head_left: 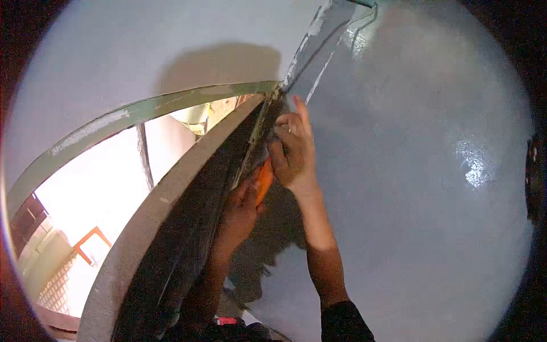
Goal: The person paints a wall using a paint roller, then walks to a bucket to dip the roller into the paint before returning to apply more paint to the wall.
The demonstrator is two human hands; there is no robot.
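Orange tool handle (pixel 264 179) gripped in left hand (pixel 242 208). Beside it, pale blue-grey glossy wall (pixel 416 171) under right hand (pixel 293 151). Above the grip, green frame strip (pixel 142 111) with whitish smears. Black sleeve (pixel 342 322) below; grey-brown window reveal (pixel 154 228) left.

Orange tool (pixel 264 179) mostly hidden btwn hands, type unclear

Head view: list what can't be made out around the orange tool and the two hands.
- Orange tool: only a strip of its handle shows; the left hand and right hand cover the rest, and its working end is hidden.
- Left hand's fingers: in shadow against the dark window frame.
- Outside the opening: overexposed, detail washed out.
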